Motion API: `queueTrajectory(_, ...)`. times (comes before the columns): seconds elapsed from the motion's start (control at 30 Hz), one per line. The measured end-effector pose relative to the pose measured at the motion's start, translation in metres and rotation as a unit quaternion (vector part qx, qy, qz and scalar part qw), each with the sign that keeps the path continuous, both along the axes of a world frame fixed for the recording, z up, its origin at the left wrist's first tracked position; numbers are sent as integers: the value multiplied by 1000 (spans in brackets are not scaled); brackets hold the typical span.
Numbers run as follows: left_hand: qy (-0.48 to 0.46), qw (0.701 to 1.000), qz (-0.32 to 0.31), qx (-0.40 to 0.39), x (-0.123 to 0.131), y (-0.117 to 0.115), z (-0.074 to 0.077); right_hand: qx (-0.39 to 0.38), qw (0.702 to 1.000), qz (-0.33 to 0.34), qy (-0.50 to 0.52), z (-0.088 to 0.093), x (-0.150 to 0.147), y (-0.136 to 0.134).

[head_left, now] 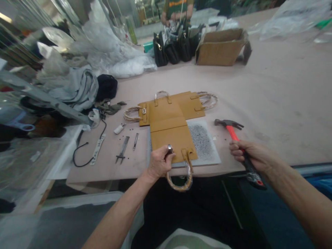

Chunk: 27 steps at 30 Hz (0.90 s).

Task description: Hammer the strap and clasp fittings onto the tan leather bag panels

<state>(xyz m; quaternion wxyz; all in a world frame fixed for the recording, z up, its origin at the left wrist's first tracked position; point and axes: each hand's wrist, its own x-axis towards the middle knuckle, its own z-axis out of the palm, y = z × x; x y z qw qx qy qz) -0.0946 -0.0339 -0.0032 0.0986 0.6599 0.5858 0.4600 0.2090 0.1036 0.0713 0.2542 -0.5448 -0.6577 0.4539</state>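
A flat tan leather bag panel (171,138) lies on a grey speckled slab (204,145) at the table's near edge, its wrapped handle (181,183) hanging over the edge. My left hand (159,162) is closed in a pinch on a small metal tool (169,148) standing on the panel beside a handle tab. My right hand (246,154) is wrapped round a red-handled hammer (232,129), whose head points away to the left, just right of the slab. More tan panels with handles (181,103) lie behind.
Small pliers (122,150), a thin tool (135,141), a white piece (119,129) and a black cord (83,152) lie left of the slab. Clothing and plastic pile at the left. Black bags (172,48), a cardboard box (221,46) and another person stand at the far end.
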Motion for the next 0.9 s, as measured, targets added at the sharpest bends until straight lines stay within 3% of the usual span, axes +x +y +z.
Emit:
queueTrajectory(0.07, -5, 1000, -2, -5, 0, 0, 1, -66, 997, -2, 50, 22, -14, -17)
queueTrajectory(0.13, -8, 1000, -4, -6, 1, 1, 2, -61, 994, -14, 85, 45, -28, -36)
queueTrajectory(0.23, -12, 1000, -5, -8, 2, 1, 3, 151, 987, 49, -4, 72, -40, -59)
queueTrajectory(0.33, -15, 1000, 1, -3, 3, 1, 1, 361, 905, 182, -136, 83, -45, -71)
queueTrajectory(0.43, -9, 1000, 10, 4, 4, 1, -1, 424, 847, 249, -200, 90, -48, -77)
queueTrajectory(0.63, -4, 1000, 2, 7, 4, 2, -2, 469, 864, 130, -133, 107, -55, -93)
queueTrajectory(0.73, 7, 1000, 10, 11, 4, 2, -2, 420, 860, 215, -193, 101, -54, -92)
queueTrajectory(0.8, 3, 1000, 10, 9, 4, 2, 0, 373, 875, 235, -200, 100, -50, -89)
queueTrajectory(0.9, -3, 1000, 5, 9, 5, 2, 2, 370, 912, 108, -139, 103, -45, -88)
